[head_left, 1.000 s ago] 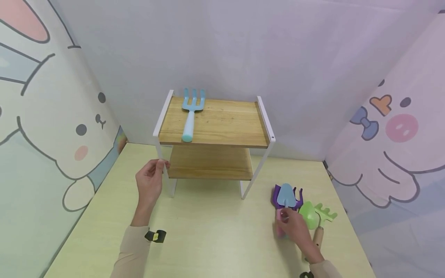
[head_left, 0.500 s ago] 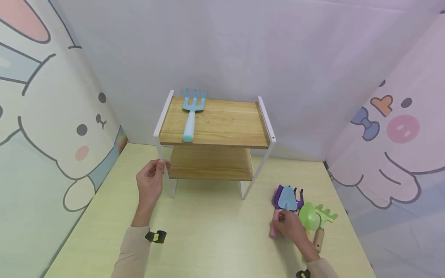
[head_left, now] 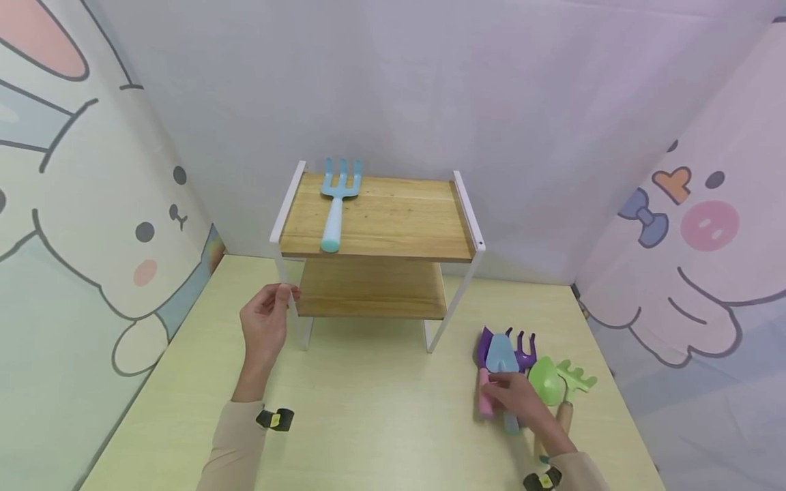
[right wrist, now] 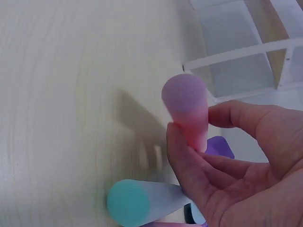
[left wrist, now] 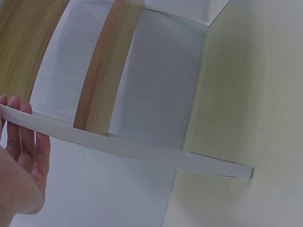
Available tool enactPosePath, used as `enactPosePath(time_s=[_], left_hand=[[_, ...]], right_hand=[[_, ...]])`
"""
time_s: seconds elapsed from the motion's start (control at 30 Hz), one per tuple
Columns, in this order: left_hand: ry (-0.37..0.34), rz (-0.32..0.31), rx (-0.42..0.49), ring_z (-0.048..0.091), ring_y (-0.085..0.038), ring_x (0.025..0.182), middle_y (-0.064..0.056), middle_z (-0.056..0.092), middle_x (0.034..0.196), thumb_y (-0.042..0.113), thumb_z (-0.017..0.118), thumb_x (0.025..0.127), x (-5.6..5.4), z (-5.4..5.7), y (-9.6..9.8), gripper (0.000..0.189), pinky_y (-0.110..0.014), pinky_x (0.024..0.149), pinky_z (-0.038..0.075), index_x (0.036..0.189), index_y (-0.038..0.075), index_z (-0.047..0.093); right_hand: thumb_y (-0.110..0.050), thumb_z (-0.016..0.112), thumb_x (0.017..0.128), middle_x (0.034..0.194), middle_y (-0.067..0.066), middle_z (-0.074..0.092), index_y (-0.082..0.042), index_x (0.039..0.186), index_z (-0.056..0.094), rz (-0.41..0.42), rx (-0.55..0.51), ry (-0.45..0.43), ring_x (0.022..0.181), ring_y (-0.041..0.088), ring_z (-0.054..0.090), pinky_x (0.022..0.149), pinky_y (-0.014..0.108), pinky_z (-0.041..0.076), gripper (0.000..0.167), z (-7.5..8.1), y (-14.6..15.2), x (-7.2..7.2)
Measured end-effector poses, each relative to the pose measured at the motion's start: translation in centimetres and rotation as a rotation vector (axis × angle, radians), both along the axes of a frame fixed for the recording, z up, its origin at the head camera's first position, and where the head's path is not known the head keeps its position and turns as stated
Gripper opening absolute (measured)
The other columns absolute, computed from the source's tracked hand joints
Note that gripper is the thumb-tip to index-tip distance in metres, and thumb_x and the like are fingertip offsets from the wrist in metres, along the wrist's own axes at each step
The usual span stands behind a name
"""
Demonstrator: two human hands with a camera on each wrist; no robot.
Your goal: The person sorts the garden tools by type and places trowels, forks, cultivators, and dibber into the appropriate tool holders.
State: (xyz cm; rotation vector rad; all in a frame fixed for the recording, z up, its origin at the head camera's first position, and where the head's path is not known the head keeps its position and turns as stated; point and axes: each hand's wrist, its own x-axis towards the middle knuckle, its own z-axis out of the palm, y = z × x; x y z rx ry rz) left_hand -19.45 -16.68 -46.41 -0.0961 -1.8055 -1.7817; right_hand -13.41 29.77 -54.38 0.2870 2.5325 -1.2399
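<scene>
My left hand grips the white front left leg of a two-tier wooden shelf; in the left wrist view its fingers curl behind the white frame. My right hand pinches the pink handle of a purple hand trowel between thumb and fingers. That pink handle points its rounded end toward the right wrist camera, apart from its shadow on the table. Next to it lies a light blue trowel, its handle partly under my hand. A purple hand fork shows behind, its handle hidden.
A light blue hand fork lies on the left of the top shelf. A green trowel and a green rake with a wooden handle lie right of my right hand. Cartoon-printed curtains close in the table.
The purple trowel has shifted left, its pink handle now in my right fingers. The light blue trowel has dropped lower, its handle end now visible. My left hand stays on the shelf leg.
</scene>
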Motion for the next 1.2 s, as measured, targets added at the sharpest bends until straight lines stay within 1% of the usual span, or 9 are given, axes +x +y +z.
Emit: enactPosePath(time_s=[0.17, 0.3, 0.4, 0.47, 0.53, 0.67, 0.87, 1.03, 1.2], left_hand=[[0.0, -0.003, 0.005, 0.072, -0.006, 0.08, 0.002, 0.075, 0.085, 0.001, 0.059, 0.104, 0.1, -0.1, -0.1, 0.02, -0.017, 0.076, 0.053, 0.095, -0.012, 0.071], [0.0, 0.001, 0.0, 0.072, -0.006, 0.081, 0.002, 0.075, 0.085, 0.001, 0.059, 0.104, 0.1, -0.2, -0.1, 0.02, -0.017, 0.076, 0.053, 0.095, -0.012, 0.071], [0.0, 0.005, -0.003, 0.072, -0.006, 0.08, 0.002, 0.075, 0.085, 0.001, 0.059, 0.104, 0.2, -0.2, -0.2, 0.02, -0.016, 0.076, 0.053, 0.095, -0.012, 0.07], [-0.001, 0.005, -0.002, 0.072, -0.006, 0.08, 0.002, 0.075, 0.085, 0.001, 0.059, 0.104, 0.2, -0.2, -0.2, 0.02, -0.016, 0.077, 0.053, 0.095, -0.013, 0.07], [-0.001, 0.002, 0.003, 0.072, -0.007, 0.08, 0.002, 0.075, 0.085, 0.001, 0.059, 0.104, 0.2, -0.2, -0.2, 0.02, -0.017, 0.078, 0.054, 0.095, -0.013, 0.07], [-0.001, -0.001, 0.007, 0.072, -0.006, 0.081, 0.003, 0.075, 0.085, 0.0, 0.058, 0.104, 0.1, -0.2, -0.1, 0.02, -0.017, 0.079, 0.054, 0.096, -0.013, 0.07], [0.003, 0.004, 0.002, 0.071, -0.005, 0.079, 0.006, 0.075, 0.084, 0.001, 0.059, 0.104, 0.1, 0.0, 0.0, 0.02, -0.016, 0.076, 0.053, 0.095, -0.012, 0.071], [0.005, 0.007, -0.003, 0.071, -0.006, 0.079, 0.003, 0.075, 0.084, 0.001, 0.059, 0.103, 0.1, 0.1, 0.1, 0.019, -0.016, 0.075, 0.053, 0.094, -0.011, 0.071], [-0.002, 0.011, -0.01, 0.071, -0.005, 0.079, 0.002, 0.075, 0.084, 0.002, 0.06, 0.103, 0.1, 0.0, 0.1, 0.019, -0.016, 0.074, 0.052, 0.095, -0.01, 0.072]], right_hand=[[-0.027, 0.072, 0.098, 0.112, 0.017, 0.073, 0.016, 0.138, 0.051, 0.015, -0.211, -0.081, 0.099, 0.027, 0.073, 0.087, 0.041, 0.059, 0.062, -0.5, 1.0, 0.0], [-0.025, 0.067, 0.101, 0.125, 0.024, 0.067, 0.019, 0.144, 0.04, 0.053, -0.383, -0.12, 0.103, 0.025, 0.072, 0.088, 0.035, 0.058, 0.067, -0.9, 1.6, 0.1], [-0.023, 0.063, 0.104, 0.137, 0.026, 0.06, 0.019, 0.148, 0.034, 0.074, -0.51, -0.153, 0.11, 0.021, 0.069, 0.092, 0.03, 0.056, 0.068, -0.9, 1.9, 0.2], [-0.023, 0.061, 0.105, 0.142, 0.025, 0.057, 0.018, 0.15, 0.03, 0.081, -0.575, -0.172, 0.114, 0.02, 0.067, 0.095, 0.029, 0.054, 0.068, -1.0, 2.1, 0.3], [-0.023, 0.06, 0.106, 0.142, 0.022, 0.057, 0.017, 0.151, 0.027, 0.077, -0.62, -0.186, 0.115, 0.02, 0.067, 0.096, 0.028, 0.053, 0.069, -1.0, 2.1, 0.3], [-0.022, 0.059, 0.106, 0.138, 0.021, 0.062, 0.017, 0.152, 0.024, 0.088, -0.659, -0.19, 0.115, 0.022, 0.068, 0.096, 0.029, 0.053, 0.069, -1.1, 2.2, 0.5], [-0.027, 0.06, 0.106, 0.14, 0.018, 0.062, 0.012, 0.153, 0.03, 0.086, -0.607, -0.182, 0.118, 0.02, 0.066, 0.097, 0.028, 0.052, 0.068, -0.9, 2.0, 1.0], [-0.03, 0.062, 0.105, 0.138, 0.021, 0.062, 0.01, 0.155, 0.028, 0.067, -0.588, -0.191, 0.118, 0.025, 0.067, 0.099, 0.032, 0.053, 0.073, -0.4, 1.7, 1.4], [-0.027, 0.064, 0.103, 0.139, 0.026, 0.06, 0.011, 0.154, 0.028, 0.073, -0.585, -0.161, 0.116, 0.029, 0.068, 0.099, 0.036, 0.054, 0.073, 0.1, 1.4, 2.1]])
